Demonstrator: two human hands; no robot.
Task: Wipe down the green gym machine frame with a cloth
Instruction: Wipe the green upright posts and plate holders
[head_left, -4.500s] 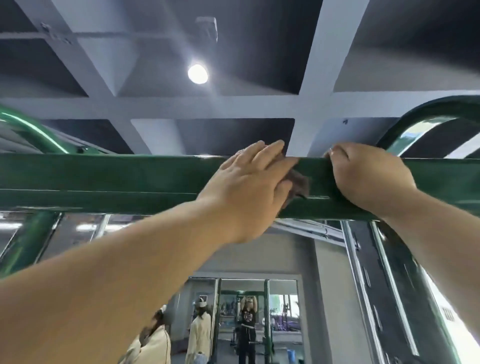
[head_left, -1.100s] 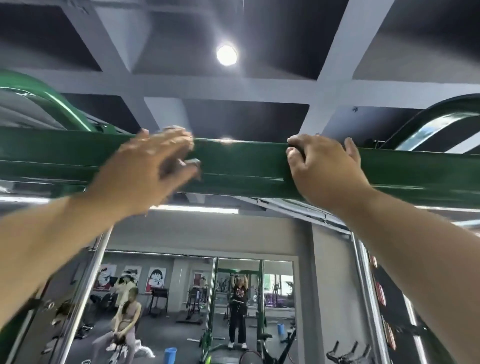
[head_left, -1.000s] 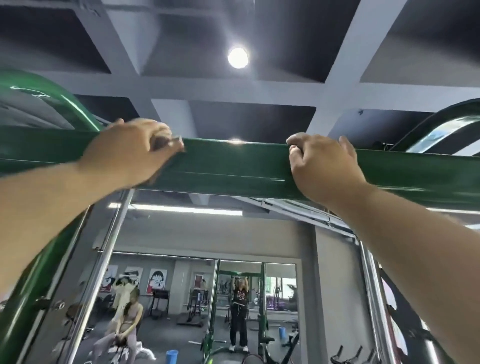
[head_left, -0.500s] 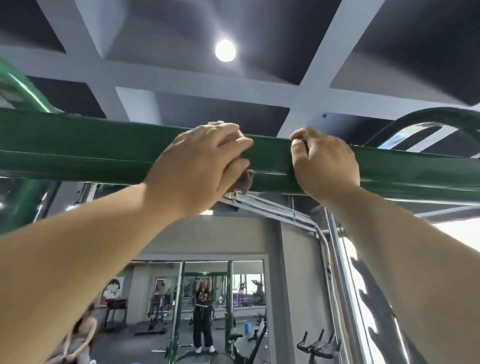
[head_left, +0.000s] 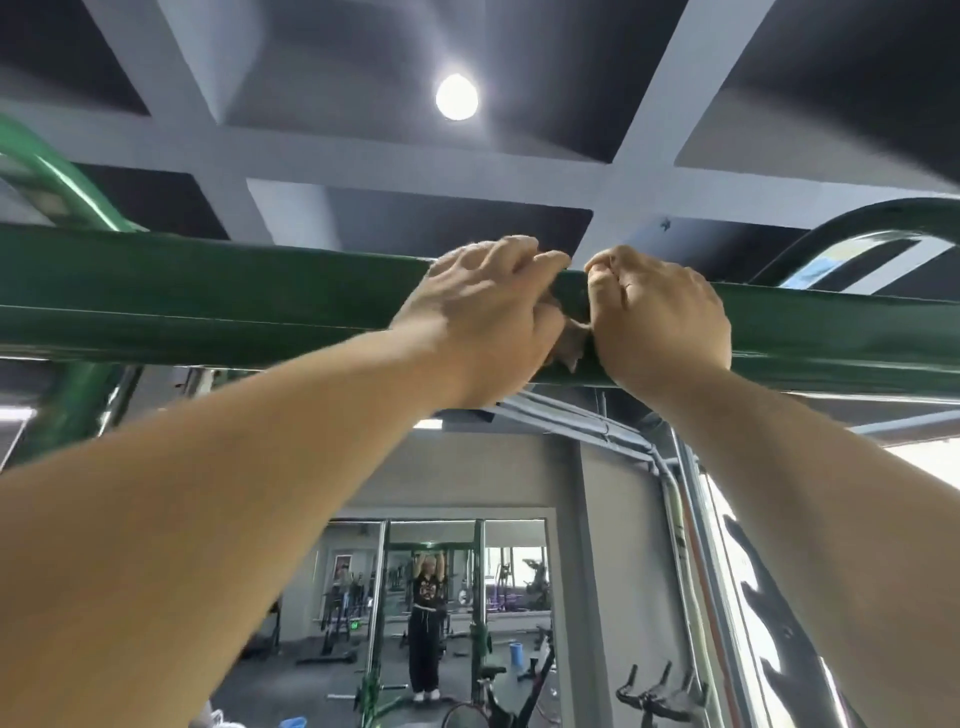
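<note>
1. Overhead, a coffered ceiling with a round lamp (head_left: 456, 96) is seen, and below it a mirrored gym wall (head_left: 457, 613) in which a person with raised arms is reflected.
2. Across the view a green crossbar (head_left: 208, 291) of the machine frame is stretched, above head height, so both arms are reached upward to it.
3. A brownish cloth (head_left: 570, 343) is held against the bar's front face by the left hand (head_left: 483, 317), whose fingers are curled over the top edge and clamped on the cloth, presumably so that top and front are wiped together.
4. The bar is gripped just beside it by the right hand (head_left: 660, 317), fingers hooked over the top; this is judged to be a steadying hold.
5. The cloth is almost touched by the right hand, so a stroke away to the left is judged likely.
</note>
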